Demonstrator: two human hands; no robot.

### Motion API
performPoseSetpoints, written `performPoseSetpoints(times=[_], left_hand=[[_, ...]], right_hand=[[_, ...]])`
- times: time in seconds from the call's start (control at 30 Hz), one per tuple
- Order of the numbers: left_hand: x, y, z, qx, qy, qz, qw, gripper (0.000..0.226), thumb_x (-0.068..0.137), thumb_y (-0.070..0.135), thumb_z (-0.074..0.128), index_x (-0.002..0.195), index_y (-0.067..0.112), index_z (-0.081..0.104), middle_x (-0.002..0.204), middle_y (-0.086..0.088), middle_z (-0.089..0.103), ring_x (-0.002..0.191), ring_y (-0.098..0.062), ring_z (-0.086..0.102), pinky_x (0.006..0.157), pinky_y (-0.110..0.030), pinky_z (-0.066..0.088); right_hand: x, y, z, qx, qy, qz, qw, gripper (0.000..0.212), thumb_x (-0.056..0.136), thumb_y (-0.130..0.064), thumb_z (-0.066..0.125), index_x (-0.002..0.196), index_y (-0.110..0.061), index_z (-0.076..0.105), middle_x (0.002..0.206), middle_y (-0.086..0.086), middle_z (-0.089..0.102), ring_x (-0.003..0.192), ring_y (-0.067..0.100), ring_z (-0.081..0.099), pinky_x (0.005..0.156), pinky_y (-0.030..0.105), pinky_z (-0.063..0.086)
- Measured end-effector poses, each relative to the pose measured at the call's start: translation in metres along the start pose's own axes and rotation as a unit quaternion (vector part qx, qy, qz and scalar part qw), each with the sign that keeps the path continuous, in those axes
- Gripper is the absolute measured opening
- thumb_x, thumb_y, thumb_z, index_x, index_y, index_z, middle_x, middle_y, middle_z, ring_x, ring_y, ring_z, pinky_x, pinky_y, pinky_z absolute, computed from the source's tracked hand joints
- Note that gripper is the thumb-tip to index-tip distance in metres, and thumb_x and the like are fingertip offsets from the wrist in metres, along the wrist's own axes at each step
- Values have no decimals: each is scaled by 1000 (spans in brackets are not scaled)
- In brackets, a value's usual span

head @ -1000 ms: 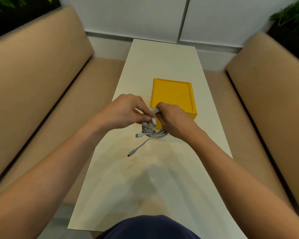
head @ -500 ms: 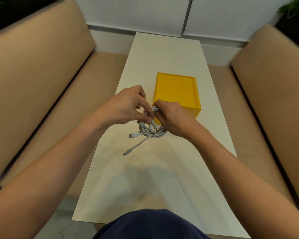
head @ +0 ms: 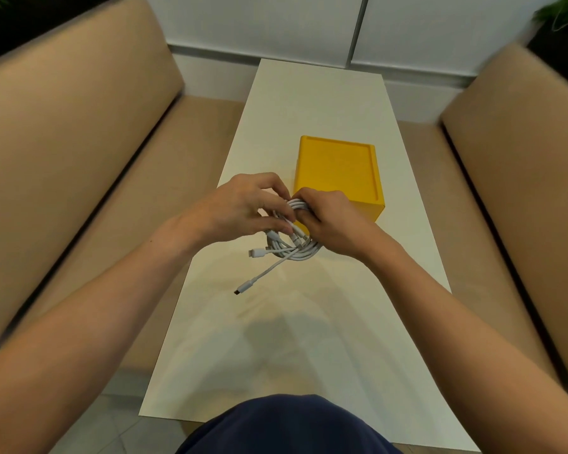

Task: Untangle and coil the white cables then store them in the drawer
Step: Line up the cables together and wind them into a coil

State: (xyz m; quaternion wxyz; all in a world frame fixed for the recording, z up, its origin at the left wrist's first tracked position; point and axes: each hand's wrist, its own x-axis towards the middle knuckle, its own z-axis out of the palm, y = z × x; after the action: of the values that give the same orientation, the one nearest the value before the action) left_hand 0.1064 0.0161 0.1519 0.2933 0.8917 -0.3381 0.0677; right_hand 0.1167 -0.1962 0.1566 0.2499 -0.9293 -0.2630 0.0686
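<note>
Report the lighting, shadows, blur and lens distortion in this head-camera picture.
Head view: soft, even light, no hard glare; a faint diffuse shadow lies on the near table; the white cables, left hand and right hand are fairly sharp; the plant and right sofa back in the upper right corner are smeared; the wide-angle lens bows the sofa edges.

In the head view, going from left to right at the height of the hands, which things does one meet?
Left sofa → left hand → white cables → right hand → right sofa. The yellow box is left out, since it lies behind the right hand.
</note>
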Motion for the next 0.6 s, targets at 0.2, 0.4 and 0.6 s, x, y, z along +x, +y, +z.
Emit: performPoseSetpoints(times=[0.2, 0.4, 0.6], left_hand=[[0, -1, 5, -17, 20, -29, 999, 10, 82, 22, 87, 91, 18, 83, 113, -3, 63, 78, 14, 60, 69, -8, 47], [-2, 4, 3, -98, 52, -54, 992, 16, 79, 22, 88, 92, 15, 83, 106, 0, 66, 80, -13, 67, 64, -8, 48], [2, 4, 11, -21, 44, -46, 998, 5, 81, 11, 81, 85, 13, 79, 113, 0, 58, 80, -14, 60, 62, -7, 39]], right_hand=[[5, 2, -4, -21, 12, -10, 1000, 20, 108, -28, 50, 115, -15, 63, 91, 1, 63, 80, 21, 58, 62, 35, 43], [3, 6, -6, 16, 5, -22, 1000, 19, 107, -27, 52, 115, -15, 65, 90, 1, 65, 75, 17, 58, 60, 31, 42], [8, 8, -10, 13, 15, -24, 1000, 19, 106, -27, 53, 114, -15, 65, 90, 2, 67, 74, 16, 59, 60, 31, 43]])
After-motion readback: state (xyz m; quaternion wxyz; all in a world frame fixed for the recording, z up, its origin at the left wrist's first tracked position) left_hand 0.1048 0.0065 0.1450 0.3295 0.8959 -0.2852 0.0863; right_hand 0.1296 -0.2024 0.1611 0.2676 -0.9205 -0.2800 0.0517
